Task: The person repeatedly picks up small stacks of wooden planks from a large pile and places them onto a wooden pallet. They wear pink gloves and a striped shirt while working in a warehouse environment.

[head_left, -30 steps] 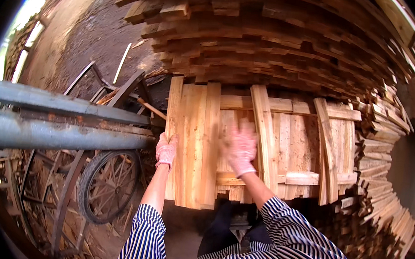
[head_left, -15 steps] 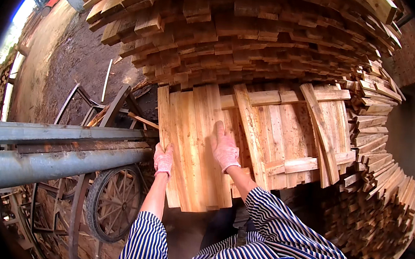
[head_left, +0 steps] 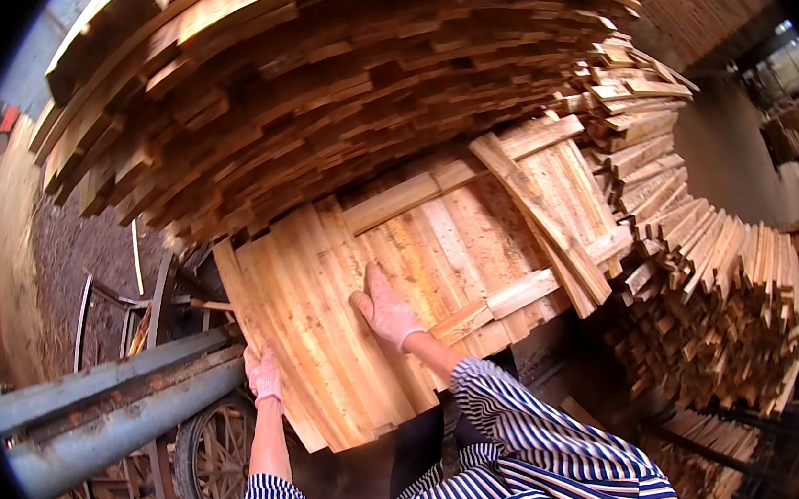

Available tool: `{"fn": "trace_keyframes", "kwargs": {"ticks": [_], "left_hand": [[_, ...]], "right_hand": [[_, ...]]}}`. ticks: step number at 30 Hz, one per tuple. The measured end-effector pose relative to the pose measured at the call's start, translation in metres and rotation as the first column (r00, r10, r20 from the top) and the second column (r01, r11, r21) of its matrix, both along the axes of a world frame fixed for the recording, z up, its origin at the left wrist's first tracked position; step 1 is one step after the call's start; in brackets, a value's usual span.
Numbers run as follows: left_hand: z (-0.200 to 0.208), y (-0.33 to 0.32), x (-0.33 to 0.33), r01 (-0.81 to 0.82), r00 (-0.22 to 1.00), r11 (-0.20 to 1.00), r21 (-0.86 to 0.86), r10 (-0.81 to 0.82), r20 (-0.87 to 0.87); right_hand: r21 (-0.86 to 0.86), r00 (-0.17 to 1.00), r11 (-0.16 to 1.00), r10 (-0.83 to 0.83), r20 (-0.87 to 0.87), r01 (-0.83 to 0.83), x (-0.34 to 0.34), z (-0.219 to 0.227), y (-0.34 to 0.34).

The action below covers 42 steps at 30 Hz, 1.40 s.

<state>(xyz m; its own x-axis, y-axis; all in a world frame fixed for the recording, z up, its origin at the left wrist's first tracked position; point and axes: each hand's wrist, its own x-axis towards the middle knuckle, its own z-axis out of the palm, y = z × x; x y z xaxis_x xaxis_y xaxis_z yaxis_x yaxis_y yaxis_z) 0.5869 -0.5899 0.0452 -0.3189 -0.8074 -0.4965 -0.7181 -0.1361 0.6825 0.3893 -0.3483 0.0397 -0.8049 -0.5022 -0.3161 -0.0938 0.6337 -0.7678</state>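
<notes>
Wooden boards lie side by side in a close row in front of me, over two crosswise wooden strips. My left hand, in a pale pink glove, is closed around the edge of the outermost board. Its fingertips are partly hidden. My right hand, gloved alike, lies with thumb and fingers apart on top of the row, holding nothing. Right of it, two narrow boards rest slantwise across the strips, above a lower layer of boards.
A tall stack of boards rises right behind the work. More stacked wood curves along the right. Blue-grey metal bars run at lower left, beside a spoked wheel and a metal frame.
My view has turned to the right. A board that lay slanted near my right hand now appears in line with the row, and the gap beside it has closed. My right hand has spread its fingers.
</notes>
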Motion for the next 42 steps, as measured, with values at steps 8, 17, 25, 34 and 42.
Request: {"fn": "trace_keyframes", "kwargs": {"ticks": [8,17,25,34,42], "left_hand": [[-0.002,-0.006,0.002,0.021,1.0,1.0,-0.008,-0.021,-0.017],[-0.03,-0.031,0.032,0.01,0.999,0.997,-0.072,-0.013,-0.048],[0.01,-0.003,-0.008,0.081,0.995,0.995,-0.055,-0.077,0.059],[0.0,-0.014,0.012,-0.037,0.998,0.995,0.095,0.041,-0.047],[0.001,-0.013,0.008,-0.054,0.979,0.99,0.13,0.078,-0.187]], "right_hand": [[0.644,0.792,0.653,0.108,-0.601,0.399,-0.21,0.037,0.221],[0.549,0.797,0.833,0.377,-0.472,-0.068,-0.136,0.06,0.125],[0.163,0.961,0.958,0.256,-0.107,-0.237,-0.056,0.04,-0.007],[0.571,0.886,0.733,-0.092,-0.455,0.369,-0.233,0.003,0.25],[0.334,0.978,0.942,0.095,-0.187,-0.027,-0.113,0.061,0.123]]}}
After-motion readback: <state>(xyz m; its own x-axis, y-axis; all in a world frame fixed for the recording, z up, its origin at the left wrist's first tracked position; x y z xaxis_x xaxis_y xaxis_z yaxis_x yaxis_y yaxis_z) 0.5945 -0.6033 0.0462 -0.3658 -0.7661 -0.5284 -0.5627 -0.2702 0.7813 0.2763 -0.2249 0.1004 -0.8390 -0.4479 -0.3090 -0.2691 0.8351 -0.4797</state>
